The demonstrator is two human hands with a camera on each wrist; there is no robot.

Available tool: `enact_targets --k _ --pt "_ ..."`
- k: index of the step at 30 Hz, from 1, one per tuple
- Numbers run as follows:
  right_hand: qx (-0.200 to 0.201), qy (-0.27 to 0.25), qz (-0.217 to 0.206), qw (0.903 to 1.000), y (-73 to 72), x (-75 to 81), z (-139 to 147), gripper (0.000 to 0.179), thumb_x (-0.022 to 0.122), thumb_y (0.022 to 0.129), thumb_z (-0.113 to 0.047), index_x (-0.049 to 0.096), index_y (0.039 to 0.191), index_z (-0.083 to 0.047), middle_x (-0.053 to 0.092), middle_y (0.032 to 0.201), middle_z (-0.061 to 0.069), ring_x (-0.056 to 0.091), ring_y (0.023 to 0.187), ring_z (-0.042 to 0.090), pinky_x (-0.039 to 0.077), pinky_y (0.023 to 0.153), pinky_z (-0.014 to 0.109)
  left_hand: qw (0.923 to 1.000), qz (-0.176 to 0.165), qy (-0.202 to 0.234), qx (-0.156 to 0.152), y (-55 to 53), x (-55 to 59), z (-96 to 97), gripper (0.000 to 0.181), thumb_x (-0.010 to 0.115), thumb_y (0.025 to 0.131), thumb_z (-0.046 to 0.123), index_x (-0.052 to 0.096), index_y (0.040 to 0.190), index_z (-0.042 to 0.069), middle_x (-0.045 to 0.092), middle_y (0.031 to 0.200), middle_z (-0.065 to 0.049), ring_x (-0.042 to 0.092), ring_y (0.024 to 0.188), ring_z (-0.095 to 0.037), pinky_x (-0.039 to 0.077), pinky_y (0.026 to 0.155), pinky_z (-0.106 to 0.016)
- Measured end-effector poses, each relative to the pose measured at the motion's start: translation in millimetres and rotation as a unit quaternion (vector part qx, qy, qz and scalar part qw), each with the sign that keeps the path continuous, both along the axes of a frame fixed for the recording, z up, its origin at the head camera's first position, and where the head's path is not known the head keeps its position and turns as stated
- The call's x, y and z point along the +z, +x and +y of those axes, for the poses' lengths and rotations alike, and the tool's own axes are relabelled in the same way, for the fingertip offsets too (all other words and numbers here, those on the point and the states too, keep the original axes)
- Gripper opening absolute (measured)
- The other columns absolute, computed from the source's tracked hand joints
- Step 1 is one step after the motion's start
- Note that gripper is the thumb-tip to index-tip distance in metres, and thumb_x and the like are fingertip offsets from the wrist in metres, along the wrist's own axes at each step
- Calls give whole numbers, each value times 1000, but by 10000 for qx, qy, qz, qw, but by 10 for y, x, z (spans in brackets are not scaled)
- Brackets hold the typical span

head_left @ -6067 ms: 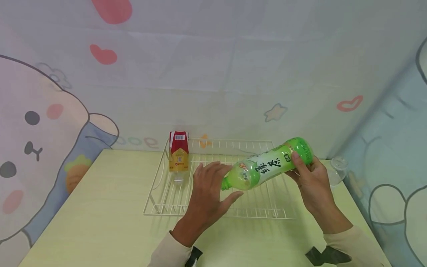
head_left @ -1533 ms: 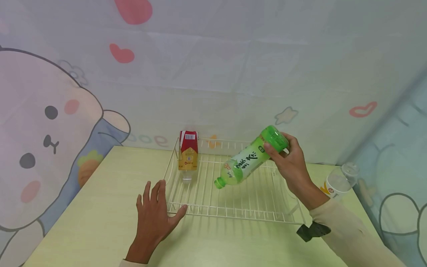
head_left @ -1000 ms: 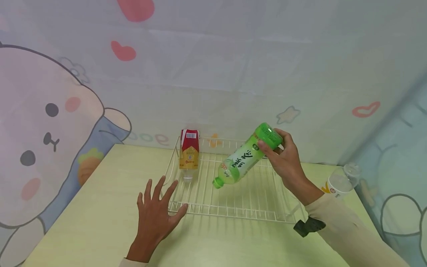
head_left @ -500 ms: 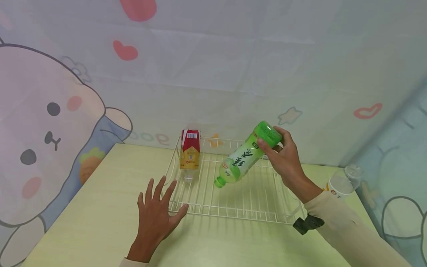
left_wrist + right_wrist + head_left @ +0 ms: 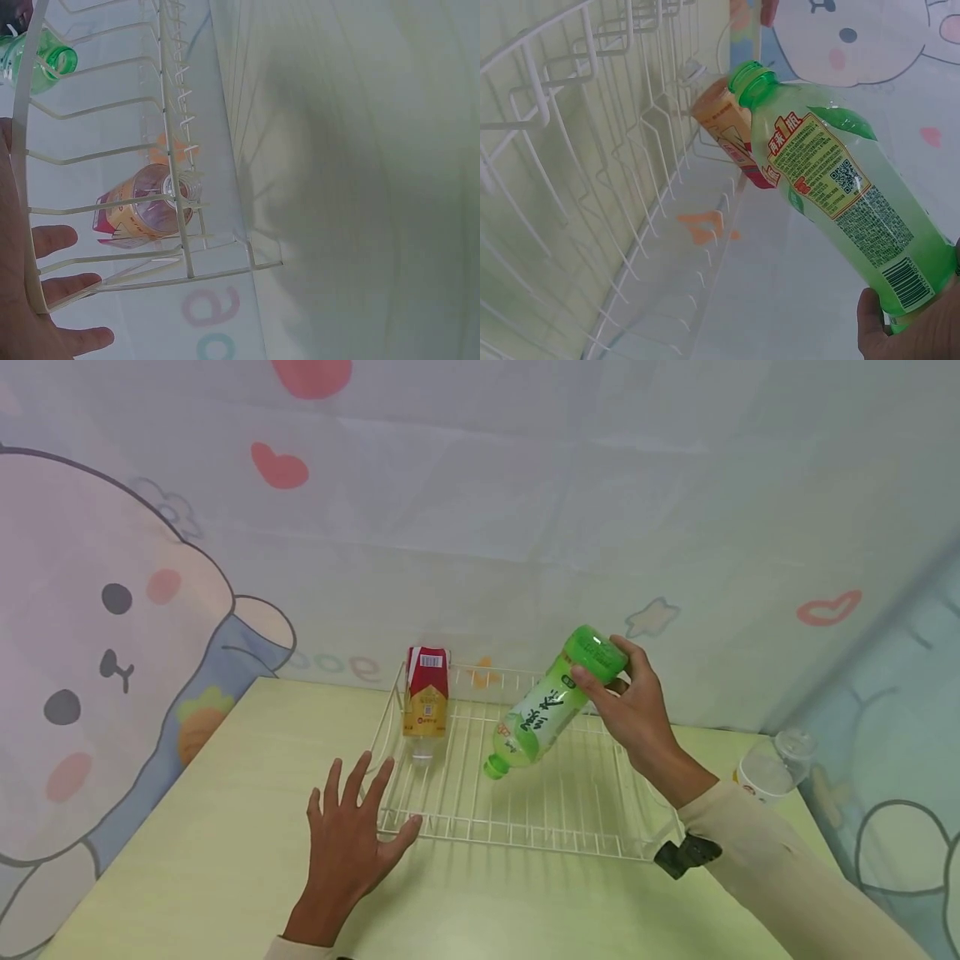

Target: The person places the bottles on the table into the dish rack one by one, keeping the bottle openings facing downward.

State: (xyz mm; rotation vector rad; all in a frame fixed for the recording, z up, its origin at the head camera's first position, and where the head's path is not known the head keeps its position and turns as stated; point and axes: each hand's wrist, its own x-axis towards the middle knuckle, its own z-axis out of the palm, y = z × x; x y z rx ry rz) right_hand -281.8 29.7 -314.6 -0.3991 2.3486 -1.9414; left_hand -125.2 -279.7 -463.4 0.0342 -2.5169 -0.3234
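My right hand (image 5: 632, 702) grips a green-tea bottle (image 5: 546, 710) near its base. The bottle tilts neck down and to the left above the white wire rack (image 5: 517, 842). In the right wrist view, the green neck of the bottle (image 5: 751, 81) looks uncapped. My left hand (image 5: 351, 839), its fingers spread, is at the rack's front left corner and holds nothing. In the left wrist view, some fingers of the left hand (image 5: 22, 247) reach past the rack bar. A bottle with a red and gold label (image 5: 426, 693) stands neck down in the rack's left part.
A clear bottle (image 5: 776, 768) with a white label is on the table's right side, behind the right forearm. The pale table (image 5: 210, 827) extends around the rack. A printed cloth (image 5: 480, 510) hangs behind the table's back edge.
My left hand has left the green-tea bottle's neck and moved left to the rack's corner. The right hand has shifted left, tilting the bottle more steeply; lately it has barely moved.
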Motion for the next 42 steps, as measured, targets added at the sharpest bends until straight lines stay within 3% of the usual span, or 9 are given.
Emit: enact_targets --k 5,11,14,24,36,42 --pt "36 90 35 9999 -9 7 -17 83 65 97 -32 13 159 -11 31 156 10 51 125 29 47 92 30 10000 -38 43 1 5 -21 12 77 63 78 56 53 143 16 47 147 -17 34 136 -51 29 93 -78" --pt "54 106 166 9998 -57 -1 -51 82 65 97 -32 15 159 -14 31 156 9 52 120 29 48 84 24 10000 -34 74 -4 -19 -29 25 78 64 79 56 51 145 17 47 147 -16 34 136 -52 28 93 -79" --pt "28 85 243 9997 -86 -17 -95 82 66 96 -32 17 159 -15 32 156 8 54 118 29 49 83 28 10000 -23 61 7 -27 -26 15 77 64 79 56 51 144 18 47 147 -17 35 135 -53 28 93 -79" --pt "204 -102 232 9995 -118 -96 -253 79 64 98 -27 14 159 -17 27 158 9 53 125 41 46 97 49 9999 -77 45 60 12 -48 8 73 65 78 56 56 141 20 47 147 -16 36 134 -53 25 91 -83" --pt "335 -35 79 9994 -175 -104 -349 81 64 99 -25 10 159 -20 28 155 12 52 127 42 46 100 52 9999 12 74 103 -18 -64 15 78 62 78 59 54 141 14 48 146 -16 36 134 -53 21 92 -85" --pt "371 124 19 9992 -184 -112 -479 82 63 99 -28 9 159 -24 32 152 13 51 129 41 44 101 55 9999 -44 54 149 -15 -51 1 75 65 77 57 56 139 17 47 146 -16 35 134 -53 21 92 -85"
